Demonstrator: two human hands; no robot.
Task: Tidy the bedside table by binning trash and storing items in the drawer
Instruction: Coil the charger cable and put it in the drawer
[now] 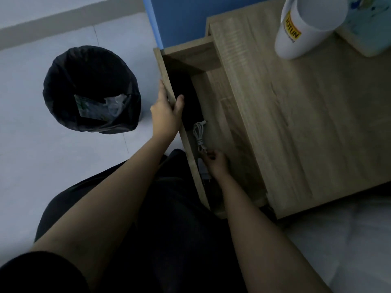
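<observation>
The right hand (215, 162) reaches into the open drawer (169, 89), fingers pinched on one end of a coiled white cable (199, 134) that lies inside, beside a dark plug (203, 171). The left hand (167, 112) grips the drawer's front panel, thumb inside. On the floor to the left stands a black-lined bin (91, 89) holding wrappers (99, 106). Farther off, a white cup (309, 26) stands on the bedside table (306, 115).

One bin (91, 89), one drawer (167, 81), one cable (199, 134), one cup (304, 28), two hands.

Blue wall (179, 20), pale tiled floor (25, 102), white bedding (342, 240).
</observation>
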